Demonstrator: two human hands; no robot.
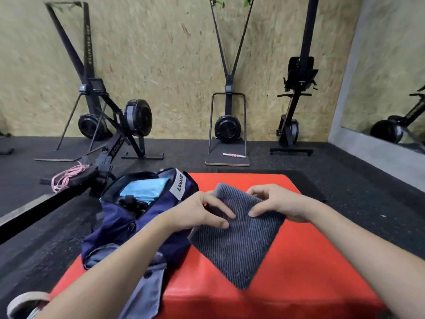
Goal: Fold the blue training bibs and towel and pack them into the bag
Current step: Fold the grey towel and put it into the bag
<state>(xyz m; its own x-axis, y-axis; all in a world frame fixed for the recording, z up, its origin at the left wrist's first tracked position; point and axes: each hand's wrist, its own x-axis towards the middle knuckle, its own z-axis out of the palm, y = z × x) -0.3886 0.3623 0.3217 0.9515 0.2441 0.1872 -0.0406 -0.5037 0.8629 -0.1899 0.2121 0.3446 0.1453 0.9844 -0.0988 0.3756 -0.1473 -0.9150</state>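
A grey striped towel (239, 245), folded into a rectangle, lies on a red padded box (299, 284). Both hands rest on its far end. My left hand (204, 215) pinches the towel's left edge, with fingers on top of the cloth. My right hand (276, 201) grips the far right corner. To the left on the box stands an open navy bag (128, 229) with a white label. Light blue folded bibs (147, 188) show inside the bag's opening.
Black rubber gym floor surrounds the box. Rowing machines (119, 125) and a ski trainer (227, 130) stand along the chipboard wall. A pink rope (66, 177) lies at the left, a pink roller (234, 155) on the trainer's base. A shoe (25, 302) shows at the bottom left.
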